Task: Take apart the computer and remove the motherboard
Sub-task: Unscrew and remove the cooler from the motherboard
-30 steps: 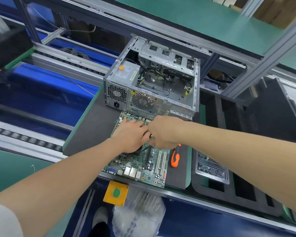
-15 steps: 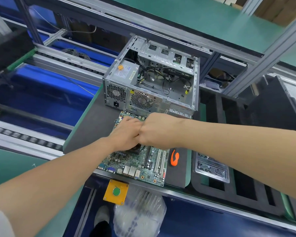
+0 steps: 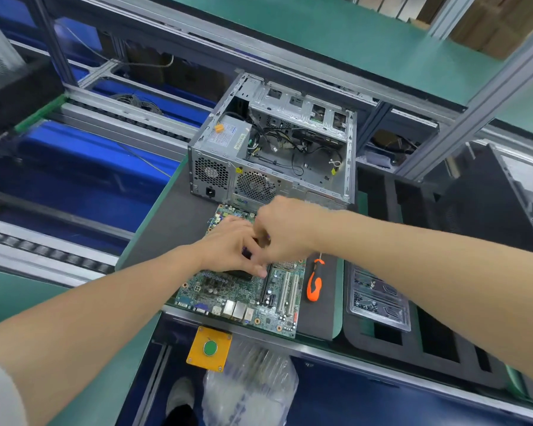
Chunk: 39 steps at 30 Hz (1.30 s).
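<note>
The left hand lay open, fingers spread and pressing on the motherboard. The right hand curled down beside it, touching it; what it gripped could not be told. The board lay flat on the dark worktop, in front of the opened case, with an orange screwdriver just right of it. Aluminium framing and green shelves stood around.

One computer case, one motherboard, one screwdriver — two hands: left hand, right hand — one button box.
</note>
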{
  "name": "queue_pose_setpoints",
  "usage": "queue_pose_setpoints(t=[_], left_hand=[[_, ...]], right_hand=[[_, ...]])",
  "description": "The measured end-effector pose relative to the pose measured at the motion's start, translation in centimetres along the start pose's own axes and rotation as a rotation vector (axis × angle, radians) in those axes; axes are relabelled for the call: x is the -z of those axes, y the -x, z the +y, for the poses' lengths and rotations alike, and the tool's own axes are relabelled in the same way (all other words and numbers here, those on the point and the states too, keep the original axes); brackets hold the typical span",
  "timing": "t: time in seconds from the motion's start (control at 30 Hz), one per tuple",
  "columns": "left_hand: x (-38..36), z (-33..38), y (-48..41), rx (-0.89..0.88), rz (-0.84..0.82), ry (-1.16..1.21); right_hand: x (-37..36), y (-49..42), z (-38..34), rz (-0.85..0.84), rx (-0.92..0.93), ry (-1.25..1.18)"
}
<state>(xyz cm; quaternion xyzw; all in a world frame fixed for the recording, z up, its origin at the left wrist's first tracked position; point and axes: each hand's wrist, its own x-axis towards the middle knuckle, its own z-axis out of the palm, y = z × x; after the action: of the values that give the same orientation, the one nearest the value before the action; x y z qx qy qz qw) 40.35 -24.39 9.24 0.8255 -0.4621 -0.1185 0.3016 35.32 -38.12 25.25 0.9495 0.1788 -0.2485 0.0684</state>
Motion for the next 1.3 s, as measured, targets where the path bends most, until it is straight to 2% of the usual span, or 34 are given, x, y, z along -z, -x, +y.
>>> queue_pose_setpoints(t=[0.1, 0.17, 0.27, 0.37, 0.5, 0.6, 0.77, 0.93, 1.0, 1.1, 1.13, 1.2, 1.27, 1.3], left_hand=[[-0.2, -0.3, -0.1, -0.016, 0.000, -0.030], [-0.3, -0.4, -0.1, -0.033, -0.006, -0.042], [0.0, -0.6, -0.1, -0.049, -0.021, -0.064], [-0.1, -0.8, -0.5, 0.033, -0.045, 0.031], [-0.5, -0.7, -0.5, 0.041, -0.014, -0.098], [-0.7, -1.0, -0.4, 0.034, -0.023, -0.095], [0.3, -0.2, -0.3, 0.013, -0.075, -0.019], [0.4, -0.2, -0.4, -0.005, -0.085, 0.003], [0.4, -0.1, -0.4, 0.020, -0.090, -0.010], [0.3, -0.3, -0.3, -0.020, -0.076, -0.026], [0.3, -0.3, -0.3, -0.025, -0.065, -0.025], [0.3, -0.2, -0.3, 0.001, -0.073, -0.013], [0.3, 0.0, -0.3, -0.003, -0.087, -0.028], [0.3, -0.1, -0.3, -0.010, -0.085, -0.039]], right_hand=[[0.9, -0.9, 0.3, -0.340, -0.330, -0.230], [1.0, -1.0, 0.2, -0.471, -0.362, -0.242], [0.6, -0.9, 0.0, -0.375, -0.251, -0.090], [0.1, -0.9, -0.3, -0.202, -0.130, 0.149], [-1.3, -1.1, -0.6, -0.055, -0.022, 0.179], [-1.8, -0.7, 0.0, 0.032, 0.142, 0.252], [-2.2, -0.1, 2.3, 0.068, 0.427, 0.424], [-2.2, 0.3, 2.0, 0.088, 0.478, 0.528], [-2.0, 0.5, 1.6, 0.062, 0.402, 0.439], [-1.4, 0.6, 0.8, 0.040, 0.127, 0.104], [-1.2, 0.4, 0.7, -0.005, -0.020, -0.036], [-1.0, -0.1, 0.4, -0.211, -0.284, -0.245], [-0.8, -0.6, 0.5, -0.367, -0.380, -0.322], [-0.7, -0.9, 0.5, -0.378, -0.379, -0.337]])
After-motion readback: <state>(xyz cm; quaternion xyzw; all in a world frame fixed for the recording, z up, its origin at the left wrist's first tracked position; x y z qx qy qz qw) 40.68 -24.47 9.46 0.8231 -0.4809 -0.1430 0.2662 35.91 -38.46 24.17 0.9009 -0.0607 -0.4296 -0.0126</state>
